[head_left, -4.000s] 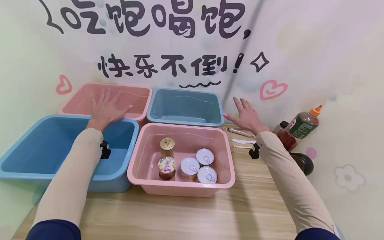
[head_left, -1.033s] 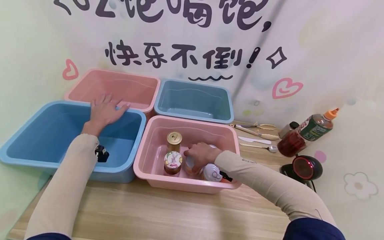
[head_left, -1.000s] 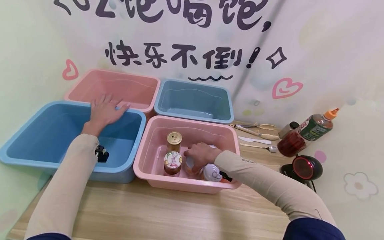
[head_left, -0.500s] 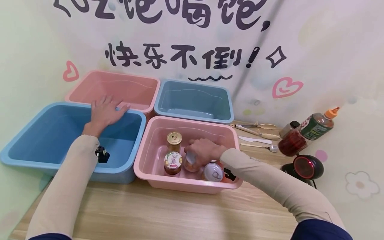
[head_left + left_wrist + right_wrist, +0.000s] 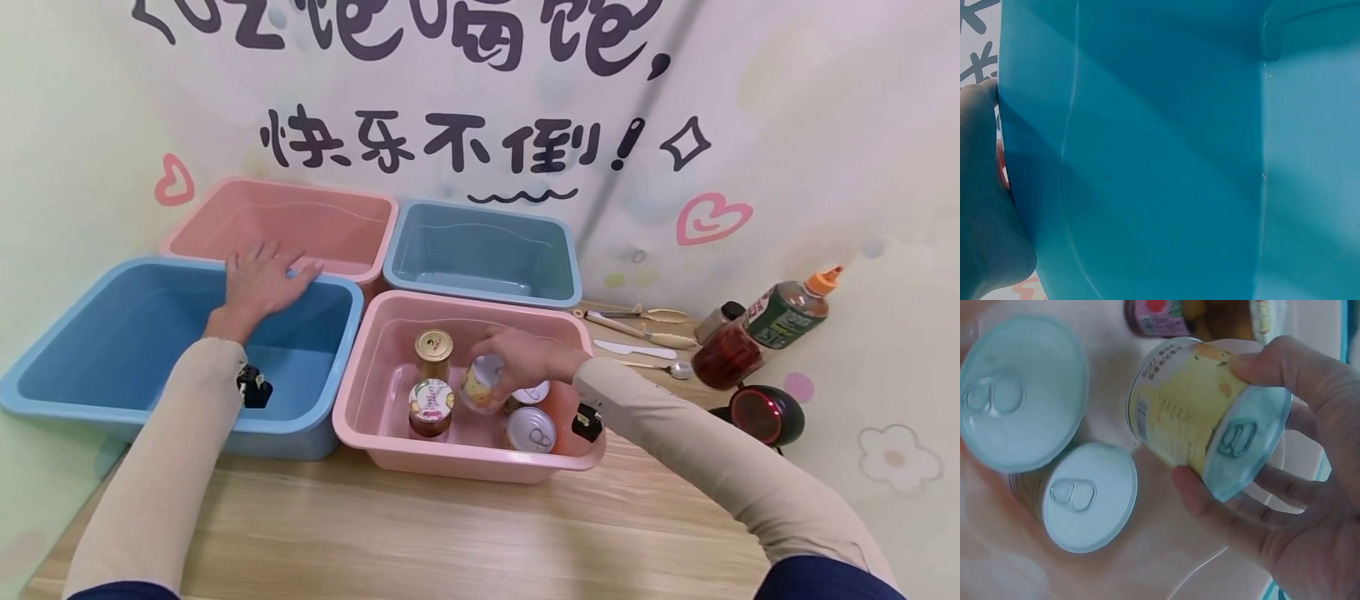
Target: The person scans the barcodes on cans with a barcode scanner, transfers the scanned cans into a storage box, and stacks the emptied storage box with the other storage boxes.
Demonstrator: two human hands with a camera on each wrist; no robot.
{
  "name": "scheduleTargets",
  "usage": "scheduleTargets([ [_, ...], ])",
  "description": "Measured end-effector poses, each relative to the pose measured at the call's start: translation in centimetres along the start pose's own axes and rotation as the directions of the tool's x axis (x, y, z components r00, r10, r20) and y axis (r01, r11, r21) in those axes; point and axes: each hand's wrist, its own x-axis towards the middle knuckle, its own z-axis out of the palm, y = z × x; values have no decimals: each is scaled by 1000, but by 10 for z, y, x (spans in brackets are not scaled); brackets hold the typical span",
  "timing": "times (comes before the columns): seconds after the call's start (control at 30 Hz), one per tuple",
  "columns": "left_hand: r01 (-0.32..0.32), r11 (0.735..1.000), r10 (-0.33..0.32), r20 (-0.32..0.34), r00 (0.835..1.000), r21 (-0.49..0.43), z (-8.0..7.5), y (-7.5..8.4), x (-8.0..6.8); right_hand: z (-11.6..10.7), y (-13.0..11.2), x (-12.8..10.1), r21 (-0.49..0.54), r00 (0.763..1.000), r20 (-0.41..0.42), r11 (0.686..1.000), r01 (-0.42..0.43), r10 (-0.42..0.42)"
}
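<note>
In the head view my right hand (image 5: 528,358) grips a pull-tab can (image 5: 477,383) with a yellow label inside the front pink bin (image 5: 461,471). The right wrist view shows thumb and fingers around this can (image 5: 1179,406) near its tilted lid. Two more pull-tab cans stand close by: one can (image 5: 531,432) at the front, another can (image 5: 529,395) partly behind my hand. To the left are a gold-lidded jar (image 5: 434,347) and a jar with a patterned lid (image 5: 431,402). My left hand (image 5: 262,282) rests with extended fingers on the far rim of the large blue bin (image 5: 300,421).
Behind stand a pink bin (image 5: 300,217) and a smaller blue bin (image 5: 480,242). On the right lie tongs (image 5: 637,329), a white knife (image 5: 635,348) and a spoon (image 5: 678,370). A sauce bottle (image 5: 783,317), a small black-capped jar (image 5: 720,321) and a round black device (image 5: 765,417) stand there.
Over the last second my right hand has raised the yellow-labelled can off the bin floor and shifted it slightly toward the back. Earlier it came down into the bin. My left hand stays on the rim.
</note>
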Motion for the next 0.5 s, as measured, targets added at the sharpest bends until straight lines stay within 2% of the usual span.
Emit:
scheduleTargets([
  [0.17,0,1000,0,-3,1000,-1,-2,2,0,-5,0,-5,62,999,-22,997,-36,37],
  [0.5,-1,1000,1,3,1000,-4,-1,0,1,-15,-4,-24,23,998,-67,1000,-7,8],
])
